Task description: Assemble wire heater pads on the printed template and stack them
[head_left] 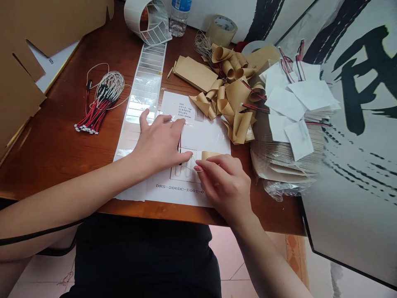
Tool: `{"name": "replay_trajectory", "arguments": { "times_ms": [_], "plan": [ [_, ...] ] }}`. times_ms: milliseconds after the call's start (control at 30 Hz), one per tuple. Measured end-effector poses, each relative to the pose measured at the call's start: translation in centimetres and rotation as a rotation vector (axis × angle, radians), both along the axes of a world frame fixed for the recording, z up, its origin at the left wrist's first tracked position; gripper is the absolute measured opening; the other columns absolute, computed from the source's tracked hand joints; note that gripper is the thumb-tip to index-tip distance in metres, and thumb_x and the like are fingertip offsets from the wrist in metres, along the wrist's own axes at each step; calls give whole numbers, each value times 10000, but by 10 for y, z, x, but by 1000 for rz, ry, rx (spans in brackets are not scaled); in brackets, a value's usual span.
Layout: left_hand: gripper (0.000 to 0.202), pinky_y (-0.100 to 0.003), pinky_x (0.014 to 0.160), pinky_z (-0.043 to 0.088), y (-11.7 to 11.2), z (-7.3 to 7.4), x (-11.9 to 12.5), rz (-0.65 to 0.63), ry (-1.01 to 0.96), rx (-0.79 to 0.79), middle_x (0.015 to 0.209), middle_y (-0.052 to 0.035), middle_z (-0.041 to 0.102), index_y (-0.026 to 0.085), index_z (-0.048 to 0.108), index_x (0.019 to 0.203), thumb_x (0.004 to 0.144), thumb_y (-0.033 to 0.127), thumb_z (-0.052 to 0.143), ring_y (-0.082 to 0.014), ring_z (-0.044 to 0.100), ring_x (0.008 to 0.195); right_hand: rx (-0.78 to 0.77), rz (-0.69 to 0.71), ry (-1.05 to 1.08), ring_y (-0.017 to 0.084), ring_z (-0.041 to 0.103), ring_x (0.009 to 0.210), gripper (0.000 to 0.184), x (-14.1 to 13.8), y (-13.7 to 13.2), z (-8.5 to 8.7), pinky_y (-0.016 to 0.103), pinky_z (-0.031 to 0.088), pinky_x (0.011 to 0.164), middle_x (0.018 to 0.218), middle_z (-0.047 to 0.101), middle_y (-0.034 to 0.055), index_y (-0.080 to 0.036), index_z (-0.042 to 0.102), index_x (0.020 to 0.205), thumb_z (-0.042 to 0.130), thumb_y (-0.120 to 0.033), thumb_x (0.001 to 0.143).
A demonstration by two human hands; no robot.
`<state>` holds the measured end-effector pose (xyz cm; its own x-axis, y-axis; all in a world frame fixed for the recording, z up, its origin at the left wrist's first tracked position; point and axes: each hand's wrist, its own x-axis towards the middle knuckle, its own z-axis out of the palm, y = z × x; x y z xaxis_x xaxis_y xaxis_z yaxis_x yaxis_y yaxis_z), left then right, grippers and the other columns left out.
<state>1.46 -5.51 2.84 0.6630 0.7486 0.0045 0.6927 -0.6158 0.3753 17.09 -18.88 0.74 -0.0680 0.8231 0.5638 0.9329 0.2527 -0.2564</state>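
Observation:
My left hand (159,142) lies with its fingers spread over a printed white sheet (214,138). Part of a dark red and black lead shows beneath it, and the thumb rests close to a thin white wire (194,158). In a pinch, the thumb and forefinger of my right hand (226,180) hold that wire just above the drawing on the sheet. A small piece of brown paper (209,155) sticks out behind the right hand. How the wire lies under the left hand is hidden.
Left lies a bundle of wired leads (104,97) with white connectors. A label strip (144,91) runs back to its roll (147,20). Curled brown papers (232,91), a tape roll (221,30) and a water bottle (180,16) stand behind; stacked white pieces (297,99) are at right.

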Motion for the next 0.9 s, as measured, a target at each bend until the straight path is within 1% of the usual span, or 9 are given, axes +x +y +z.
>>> {"name": "replay_trajectory", "arguments": {
  "times_ms": [133, 300, 433, 533, 633, 733, 900],
  "plan": [
    [681, -695, 1248, 30, 0, 0, 0, -1, 0, -3, 1292, -150, 741, 200, 577, 1426, 838, 520, 701, -402, 466, 1455, -21, 32, 12, 184, 610, 773, 78, -3, -4, -1, 351, 423, 728, 820, 691, 38, -204, 717, 952, 658, -160, 976],
    [695, -697, 1248, 45, 0, 1, 1, 1, 20, 5, 1278, -165, 742, 176, 576, 1430, 839, 522, 697, -392, 478, 1448, -78, 57, -27, 183, 554, 755, 76, -4, -9, -3, 357, 377, 714, 800, 684, 33, -200, 740, 943, 675, -171, 970],
    [700, -697, 1247, 43, 0, 2, 1, 3, 22, 9, 1266, -159, 747, 178, 574, 1437, 837, 519, 692, -399, 480, 1445, -72, 67, -28, 176, 544, 750, 84, -4, -11, -4, 358, 385, 737, 796, 692, 30, -201, 744, 946, 671, -173, 976],
    [681, -703, 1244, 36, 0, 2, 1, 5, 13, 2, 1249, -147, 758, 195, 582, 1426, 835, 513, 695, -401, 480, 1445, -56, 83, -26, 186, 586, 794, 88, -4, -11, -4, 372, 416, 773, 872, 748, 44, -214, 741, 960, 668, -169, 978],
    [674, -703, 1244, 38, 0, 1, 0, 1, -3, 5, 1242, -151, 761, 196, 586, 1420, 837, 516, 690, -403, 483, 1444, -21, 106, -24, 217, 647, 871, 80, -5, -11, -4, 397, 450, 807, 968, 804, 62, -212, 732, 949, 691, -143, 956],
    [674, -698, 1246, 38, 0, 0, 0, 4, -5, 10, 1250, -147, 760, 203, 585, 1420, 836, 525, 687, -399, 485, 1444, -17, 127, 8, 227, 697, 901, 110, -7, -12, -4, 407, 467, 822, 960, 824, 40, -228, 729, 927, 702, -122, 941],
    [681, -693, 1249, 31, 0, 0, 1, 8, 1, 10, 1256, -149, 759, 201, 584, 1421, 835, 531, 688, -394, 484, 1444, -20, 136, 41, 216, 725, 856, 129, -11, -16, -3, 404, 474, 810, 924, 827, 22, -236, 722, 913, 698, -112, 938]
  ]
}}
